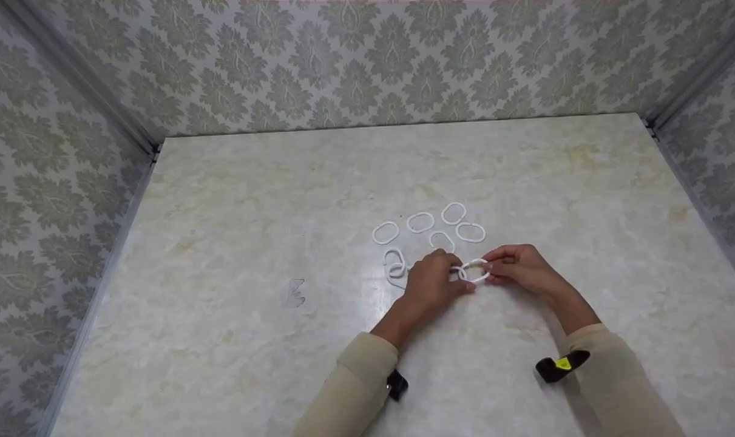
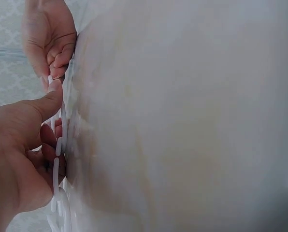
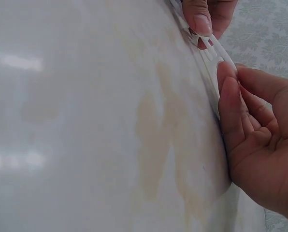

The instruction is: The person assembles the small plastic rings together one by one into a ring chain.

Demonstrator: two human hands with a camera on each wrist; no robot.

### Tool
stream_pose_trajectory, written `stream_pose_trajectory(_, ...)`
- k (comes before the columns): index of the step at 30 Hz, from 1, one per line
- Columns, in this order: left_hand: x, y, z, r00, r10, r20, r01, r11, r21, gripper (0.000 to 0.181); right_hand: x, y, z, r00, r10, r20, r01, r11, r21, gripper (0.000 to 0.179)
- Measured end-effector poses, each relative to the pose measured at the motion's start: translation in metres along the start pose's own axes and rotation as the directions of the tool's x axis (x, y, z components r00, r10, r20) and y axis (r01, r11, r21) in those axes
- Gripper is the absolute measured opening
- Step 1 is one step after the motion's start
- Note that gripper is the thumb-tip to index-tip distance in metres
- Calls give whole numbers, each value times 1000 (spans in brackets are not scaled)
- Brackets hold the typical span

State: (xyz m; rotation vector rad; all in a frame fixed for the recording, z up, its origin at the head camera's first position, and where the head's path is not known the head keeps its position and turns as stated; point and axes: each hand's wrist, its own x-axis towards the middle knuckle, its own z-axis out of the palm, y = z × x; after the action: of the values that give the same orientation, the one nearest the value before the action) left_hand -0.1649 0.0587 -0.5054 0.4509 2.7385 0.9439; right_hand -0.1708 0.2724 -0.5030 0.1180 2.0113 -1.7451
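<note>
A white oval chain link (image 1: pixel 481 281) lies between the two hands, low over the table. My right hand (image 1: pixel 525 267) pinches its right end between thumb and fingers, as the right wrist view also shows with the link (image 3: pixel 226 57). My left hand (image 1: pixel 431 280) grips the joined links just left of it, thumb on the near side. From under the left hand a short run of linked white ovals (image 1: pixel 394 249) trails out to the left on the table. The left fingers hide part of this chain. In the left wrist view, linked ovals (image 2: pixel 56 176) hang past the left fingers.
Several loose white oval links (image 1: pixel 420 213) lie just beyond the hands on the marbled table (image 1: pixel 252 200). A small clear piece with a jagged edge (image 1: pixel 295 294) lies to the left. Patterned walls (image 1: pixel 355 67) border the table at the back and sides.
</note>
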Motion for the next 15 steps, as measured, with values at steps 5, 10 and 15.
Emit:
stream_pose_trajectory(5, 0, 0, 0, 1000, -9, -3, 9, 1000, 4, 42, 1, -1, -1, 1000, 0, 21, 1, 999, -35, 17)
stream_pose_trajectory(10, 0, -1, 0, 1000, -19, 3, 19, 1000, 3, 43, 4, -4, -2, 1000, 17, 21, -15, 996, -88, 23)
stream_pose_trajectory(15, 0, -2, 0, 1000, -17, 6, 17, 1000, -5, 43, 9, -9, -1, 999, 4, -38, -10, 986, -169, 35)
